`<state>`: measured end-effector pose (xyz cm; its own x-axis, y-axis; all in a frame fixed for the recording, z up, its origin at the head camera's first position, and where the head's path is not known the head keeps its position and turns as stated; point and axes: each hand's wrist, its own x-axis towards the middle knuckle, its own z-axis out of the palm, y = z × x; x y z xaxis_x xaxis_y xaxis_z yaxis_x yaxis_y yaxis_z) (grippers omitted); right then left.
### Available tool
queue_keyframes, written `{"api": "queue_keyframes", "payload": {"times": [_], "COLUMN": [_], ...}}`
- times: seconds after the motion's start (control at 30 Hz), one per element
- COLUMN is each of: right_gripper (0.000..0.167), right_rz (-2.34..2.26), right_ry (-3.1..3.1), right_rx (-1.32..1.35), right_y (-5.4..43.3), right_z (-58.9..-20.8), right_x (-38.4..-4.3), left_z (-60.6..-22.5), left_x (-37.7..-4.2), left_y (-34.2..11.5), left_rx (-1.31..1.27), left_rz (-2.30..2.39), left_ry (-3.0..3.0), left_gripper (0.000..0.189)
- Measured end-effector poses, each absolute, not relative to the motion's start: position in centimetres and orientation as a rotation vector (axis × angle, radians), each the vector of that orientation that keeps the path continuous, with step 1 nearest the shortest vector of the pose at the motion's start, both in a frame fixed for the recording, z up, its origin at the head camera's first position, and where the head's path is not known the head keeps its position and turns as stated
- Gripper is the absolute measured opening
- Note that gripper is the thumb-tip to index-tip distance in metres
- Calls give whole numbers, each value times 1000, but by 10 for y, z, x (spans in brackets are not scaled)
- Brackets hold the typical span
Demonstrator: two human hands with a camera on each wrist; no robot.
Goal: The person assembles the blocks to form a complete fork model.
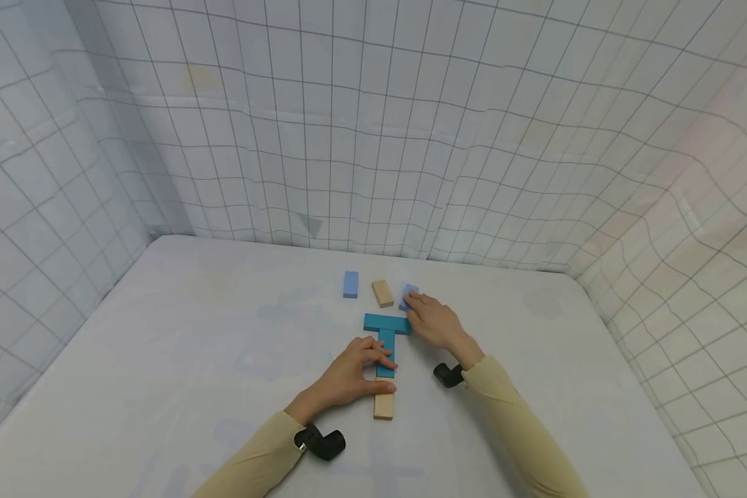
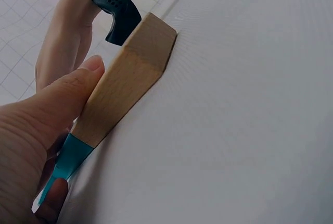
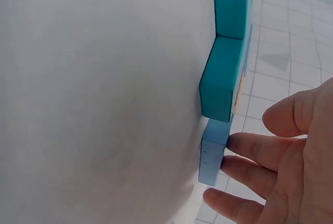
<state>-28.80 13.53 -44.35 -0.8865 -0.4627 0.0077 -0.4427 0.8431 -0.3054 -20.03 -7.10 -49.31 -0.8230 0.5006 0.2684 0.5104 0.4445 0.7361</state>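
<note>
On the white table, a teal bar block (image 1: 380,322) and a teal stem block (image 1: 386,338) form a T. A wooden block (image 1: 383,410) continues the stem toward the person. My left hand (image 1: 347,373) arches over the stem from the left, thumb on the wooden block and other fingers at the teal stem. In the left wrist view the wooden block (image 2: 122,86) lies end to end with the teal one. At the bar's right end, my right hand (image 1: 437,324) touches a light blue block (image 3: 210,159) with extended fingertips; its thumb stays off the block.
Behind the T, another light blue block (image 1: 351,284) and a second wooden block (image 1: 382,293) lie on the table (image 1: 224,332). A white curtain (image 1: 373,159) with a grid pattern hangs behind the table's far edge and along both sides.
</note>
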Motion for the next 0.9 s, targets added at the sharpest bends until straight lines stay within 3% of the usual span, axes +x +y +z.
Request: {"api": "queue_keyframes", "payload": {"times": [0.9], "right_gripper": [50], "right_rz": [-498], "right_ry": [2948], "right_rx": [-721], "right_y": [147], "right_z": [-452], "right_x": [-278], "left_z": [-491], "left_x": [-199], "left_y": [-70], "left_rx": [-931], "left_rz": [-1355], "left_ry": [-2659], "left_gripper": [34]}}
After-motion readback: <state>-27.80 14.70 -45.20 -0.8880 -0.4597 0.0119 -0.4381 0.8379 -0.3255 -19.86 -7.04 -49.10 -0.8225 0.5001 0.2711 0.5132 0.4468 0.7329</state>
